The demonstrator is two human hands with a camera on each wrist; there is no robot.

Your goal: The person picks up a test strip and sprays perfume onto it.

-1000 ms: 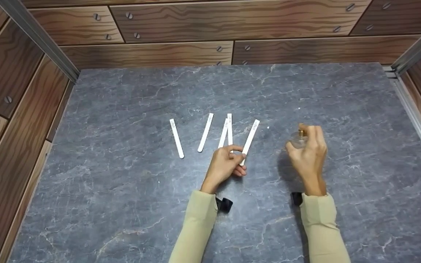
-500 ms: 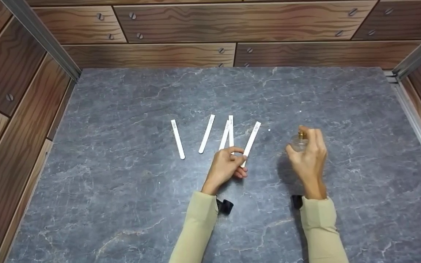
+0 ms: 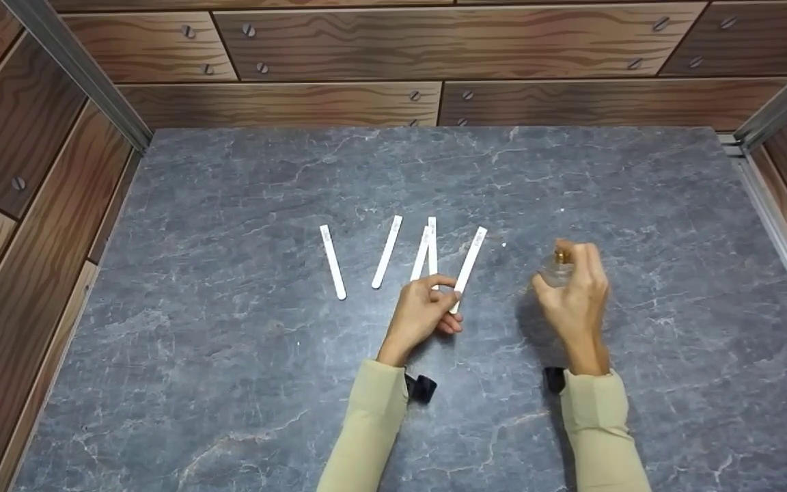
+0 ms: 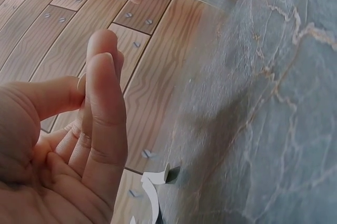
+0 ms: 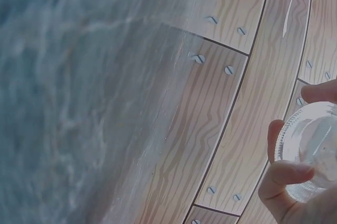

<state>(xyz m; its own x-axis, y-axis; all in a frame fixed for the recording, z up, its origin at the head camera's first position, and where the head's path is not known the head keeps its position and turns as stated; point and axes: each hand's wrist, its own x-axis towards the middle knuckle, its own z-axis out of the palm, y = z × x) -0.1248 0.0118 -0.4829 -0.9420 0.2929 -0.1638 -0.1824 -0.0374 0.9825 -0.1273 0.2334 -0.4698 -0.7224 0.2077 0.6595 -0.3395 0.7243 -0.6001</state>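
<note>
Wood-patterned walls point(image 3: 339, 44) border a grey table point(image 3: 229, 383). Head view: left grip point(image 3: 422, 309) pinching a white strip point(image 3: 471, 260), four other strips point(image 3: 387, 252) beyond it and leftward; right grip point(image 3: 576, 297) holding a clear bottle point(image 3: 557, 275). Left wrist view: bottle beyond the left fingers point(image 4: 107, 108). Right wrist view: right fingers point(image 5: 281, 174) curled round the bottle.

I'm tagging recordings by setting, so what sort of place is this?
Probably a purpose-built recording booth: a marble-patterned tabletop bordered by wood-print panels, with metal frame rails at the corners.
</note>
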